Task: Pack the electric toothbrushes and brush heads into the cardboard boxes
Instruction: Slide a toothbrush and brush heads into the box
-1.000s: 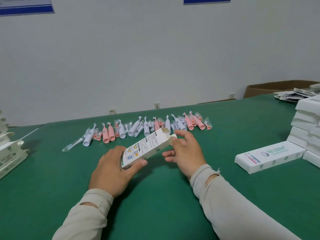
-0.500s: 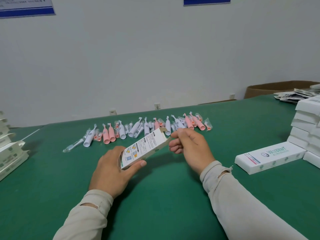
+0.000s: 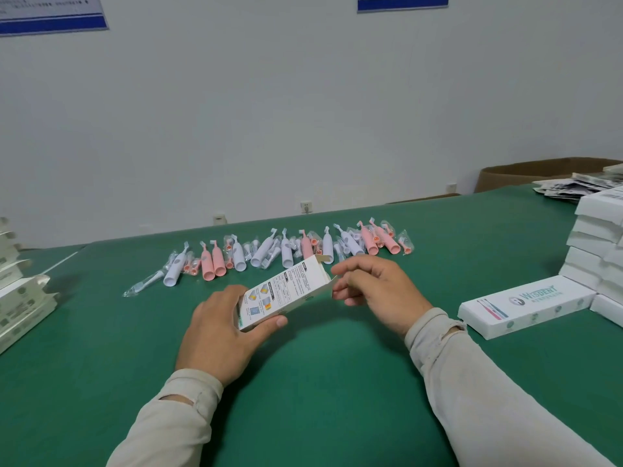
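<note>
Opening the far end flap of the cardboard box point(image 3: 286, 291) at the centre of the frame.

Over the last second the right hand point(image 3: 374, 293) has shifted from a flat touch on the box end to a pinch, its fingers point(image 3: 341, 270) curled at the end flap point(image 3: 324, 259), which now stands raised; whether the box mouth is fully open cannot be told. The left hand point(image 3: 220, 326) has kept its place, gripping the near end of the box with the thumb on the printed face. The box is held tilted above the green worktop point(image 3: 320, 382), far end higher. Toothbrush handles and bagged brush heads point(image 3: 286, 249) lie untouched in a row beyond it, upper centre. Judgement: the box is not yet loaded; flap opening precedes insertion. Closed boxes point(image 3: 526, 306) lie at the right edge.
</note>
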A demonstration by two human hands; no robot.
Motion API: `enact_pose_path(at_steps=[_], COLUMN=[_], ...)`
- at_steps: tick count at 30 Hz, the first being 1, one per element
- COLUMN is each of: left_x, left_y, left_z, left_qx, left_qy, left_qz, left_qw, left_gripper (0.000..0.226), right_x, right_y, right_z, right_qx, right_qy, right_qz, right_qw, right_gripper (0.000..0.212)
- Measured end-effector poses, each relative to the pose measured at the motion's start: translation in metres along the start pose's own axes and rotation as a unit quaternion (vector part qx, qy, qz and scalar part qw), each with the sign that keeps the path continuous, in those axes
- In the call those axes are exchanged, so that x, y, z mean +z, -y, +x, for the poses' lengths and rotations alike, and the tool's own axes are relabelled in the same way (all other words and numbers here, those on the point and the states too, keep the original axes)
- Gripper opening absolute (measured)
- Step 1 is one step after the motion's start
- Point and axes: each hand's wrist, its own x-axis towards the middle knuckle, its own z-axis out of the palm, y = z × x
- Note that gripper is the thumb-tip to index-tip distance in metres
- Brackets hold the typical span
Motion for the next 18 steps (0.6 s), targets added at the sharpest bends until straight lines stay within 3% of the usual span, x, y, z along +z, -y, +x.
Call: enact_pose_path(at_steps=[6,12,18], left_x=[-0.001,0.001,0.000], left_y=[0.001,0.003,0.001], left_z=[0.001,0.000,0.000], left_qx=[-0.003,0.006,0.012], left_qy=[-0.003,0.017,0.029], left_qz=[0.005,0.012,0.013], left_qw=[1.000,1.000,0.999], left_gripper=[0.068,0.068,0.074], right_x=[-0.002,-0.006,-0.010], right_y=[-0.007,-0.004,-0.004], right_z=[0.002,0.000,0.000], right_qx=[-0.008,-0.019,-0.001], right_qy=[0.017,0.106,0.147], right_qz=[-0.005,-0.033,-0.008], right_qw=[1.000,0.994,0.989], right_gripper=[0.009,0.049,0.058])
